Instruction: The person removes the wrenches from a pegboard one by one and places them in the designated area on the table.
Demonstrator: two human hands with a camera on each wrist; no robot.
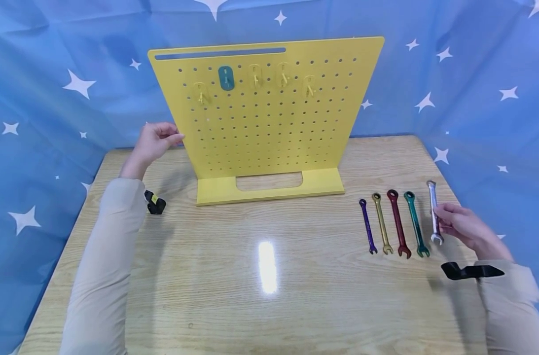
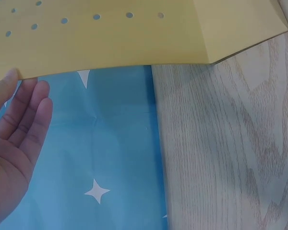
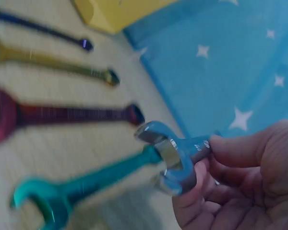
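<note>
A yellow pegboard (image 1: 269, 118) stands upright at the back of the table. My left hand (image 1: 156, 140) pinches its left edge; in the left wrist view that hand (image 2: 19, 115) has its thumb on the front face and its fingers behind. A silver combination wrench (image 1: 433, 212) is held between the thumb and fingers of my right hand (image 1: 466, 229). Up close in the right wrist view, the wrench's open end (image 3: 175, 160) points toward the camera. To its left lie a green wrench (image 1: 415, 222), a red wrench (image 1: 399, 224), a gold wrench (image 1: 381, 222) and a purple wrench (image 1: 368, 227).
Several yellow hooks (image 1: 256, 78) and one teal hook (image 1: 226, 79) sit on the upper pegboard. A small black object (image 1: 155, 203) is near my left forearm. Blue star-patterned cloth (image 1: 74, 39) hangs behind the wooden table (image 1: 207, 276). A black strap piece (image 1: 471, 271) shows at my right wrist.
</note>
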